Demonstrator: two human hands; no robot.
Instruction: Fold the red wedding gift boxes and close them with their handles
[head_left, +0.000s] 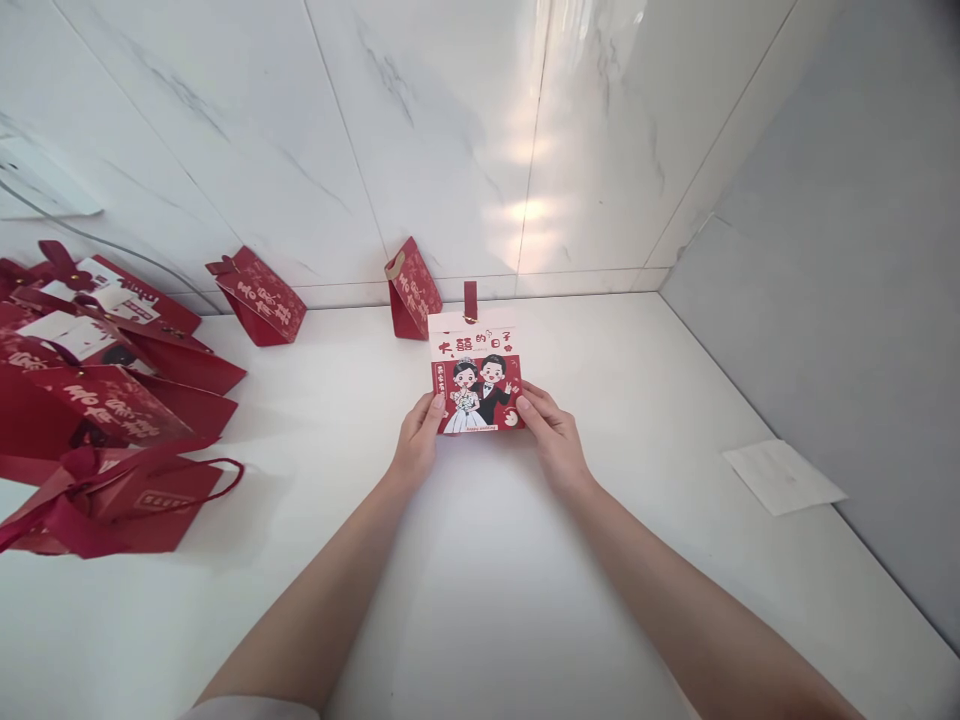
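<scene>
Between my two hands is a red and white wedding gift box (pixel 480 390), printed with a cartoon bride and groom and topped by a dark red ribbon tab. My left hand (pixel 420 435) grips its lower left edge, thumb on the front. On the opposite edge, my right hand (pixel 555 435) has its thumb on the printed face and its fingers behind. The box's back and underside are hidden. Just behind it to the left, a red triangular gift box (pixel 414 290) stands near the wall.
Another red triangular box (pixel 262 300) stands farther left by the wall. Several red gift boxes (pixel 112 400) crowd the left side, with a red ribboned bag (pixel 165 505) in front. A white tissue (pixel 784 475) lies at the right edge of the white table (pixel 480 620).
</scene>
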